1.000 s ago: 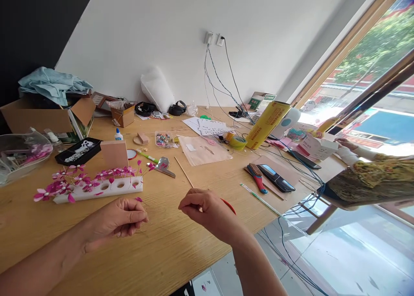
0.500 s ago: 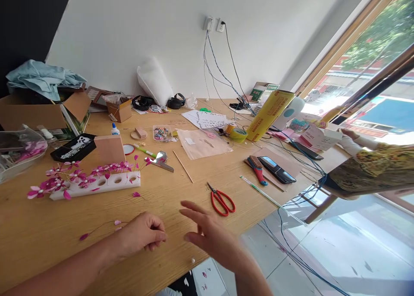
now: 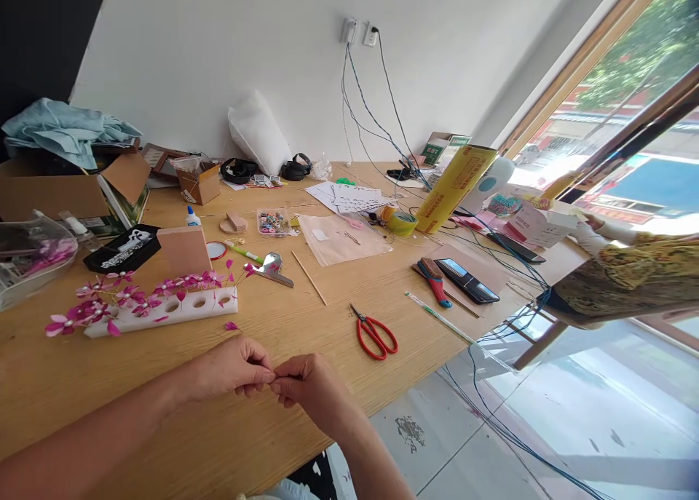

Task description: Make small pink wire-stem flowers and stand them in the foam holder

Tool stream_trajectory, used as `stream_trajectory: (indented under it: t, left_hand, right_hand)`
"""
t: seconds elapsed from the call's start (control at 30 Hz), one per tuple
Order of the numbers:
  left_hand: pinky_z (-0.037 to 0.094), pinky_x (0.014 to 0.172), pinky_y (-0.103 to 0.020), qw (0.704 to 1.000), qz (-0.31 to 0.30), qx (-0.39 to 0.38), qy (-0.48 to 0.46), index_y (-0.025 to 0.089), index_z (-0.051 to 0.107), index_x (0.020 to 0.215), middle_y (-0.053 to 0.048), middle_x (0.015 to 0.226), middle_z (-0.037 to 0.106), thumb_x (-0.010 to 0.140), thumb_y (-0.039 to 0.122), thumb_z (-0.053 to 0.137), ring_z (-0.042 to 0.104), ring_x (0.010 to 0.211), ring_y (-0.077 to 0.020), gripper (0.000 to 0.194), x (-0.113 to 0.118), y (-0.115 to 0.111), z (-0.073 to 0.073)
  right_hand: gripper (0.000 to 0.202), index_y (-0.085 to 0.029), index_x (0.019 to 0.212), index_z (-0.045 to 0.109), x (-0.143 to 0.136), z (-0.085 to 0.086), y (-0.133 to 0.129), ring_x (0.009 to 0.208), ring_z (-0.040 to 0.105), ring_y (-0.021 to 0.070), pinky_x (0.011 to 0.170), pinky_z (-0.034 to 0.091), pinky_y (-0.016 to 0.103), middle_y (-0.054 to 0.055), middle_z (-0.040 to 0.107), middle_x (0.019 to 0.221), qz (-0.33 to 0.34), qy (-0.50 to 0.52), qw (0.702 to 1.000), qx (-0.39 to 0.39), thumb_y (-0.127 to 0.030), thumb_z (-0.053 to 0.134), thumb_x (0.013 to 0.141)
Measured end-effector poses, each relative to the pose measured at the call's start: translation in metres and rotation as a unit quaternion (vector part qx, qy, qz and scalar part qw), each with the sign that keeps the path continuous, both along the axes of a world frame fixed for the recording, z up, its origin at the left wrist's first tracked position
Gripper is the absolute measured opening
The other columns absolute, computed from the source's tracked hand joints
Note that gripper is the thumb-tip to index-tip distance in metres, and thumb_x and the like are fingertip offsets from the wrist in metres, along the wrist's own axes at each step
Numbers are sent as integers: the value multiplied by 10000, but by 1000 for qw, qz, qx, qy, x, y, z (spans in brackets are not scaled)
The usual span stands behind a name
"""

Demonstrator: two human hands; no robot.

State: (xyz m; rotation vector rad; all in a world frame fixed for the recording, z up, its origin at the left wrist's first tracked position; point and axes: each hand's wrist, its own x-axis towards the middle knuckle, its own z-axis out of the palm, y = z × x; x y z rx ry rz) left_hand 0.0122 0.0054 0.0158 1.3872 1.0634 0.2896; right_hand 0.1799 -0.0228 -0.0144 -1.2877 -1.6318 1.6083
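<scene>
My left hand point(image 3: 243, 367) and my right hand point(image 3: 306, 382) meet fingertip to fingertip above the near part of the wooden table point(image 3: 218, 442). Both are closed in a pinch; whatever lies between the fingers is too small to make out. Just beyond my left hand a loose magenta petal point(image 3: 231, 326) rests on the wood. Farther left, magenta wire-stemmed flowers point(image 3: 128, 295) lie over a white holder with round holes point(image 3: 212, 312). Red-handled scissors point(image 3: 376, 336) lie to the right of my right hand, their blades pointing away.
A thin wooden stick point(image 3: 309, 278), a metal clip point(image 3: 271, 269), a plastic sheet point(image 3: 338, 239) and a brush point(image 3: 435, 282) lie farther back. A phone point(image 3: 467, 280) is at the right. Cables hang past the right edge, near a person's patterned sleeve point(image 3: 655, 267).
My right hand has moved left and its spread fingers have closed, so it now meets my left hand. The petals on a thin stem beside my left wrist no longer show.
</scene>
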Motion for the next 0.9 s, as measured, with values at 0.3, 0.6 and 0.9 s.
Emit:
stream_trajectory:
  t: [0.3, 0.6, 0.9]
  left_hand:
    - [278, 392, -184, 997, 78, 24, -5, 178, 600, 492, 46, 419, 473, 605, 274, 666, 394, 403, -87, 163, -21, 10, 22]
    - [390, 504, -186, 911, 372, 83, -159, 191, 695, 688, 10, 576, 576, 527, 432, 773, 473, 553, -111, 300, -29, -13, 16]
    - [317, 500, -214, 923, 289, 78, -240, 167, 645, 578, 37, 502, 483, 626, 428, 705, 357, 512, -97, 271, 19, -21, 19]
  right_hand:
    - [195, -162, 585, 659, -6, -12, 11, 457, 414, 76, 460, 316, 212, -40, 477, 484, -55, 75, 996, -15, -346, 656, 650]
    - [279, -134, 602, 699, -4, 18, 9, 412, 411, 57, 429, 280, 203, -28, 507, 446, -149, 282, 944, -89, -405, 748, 561]
    - [258, -132, 548, 682, -26, 29, 3, 438, 416, 57, 436, 291, 190, -9, 522, 480, -131, 330, 933, -63, -378, 737, 599]
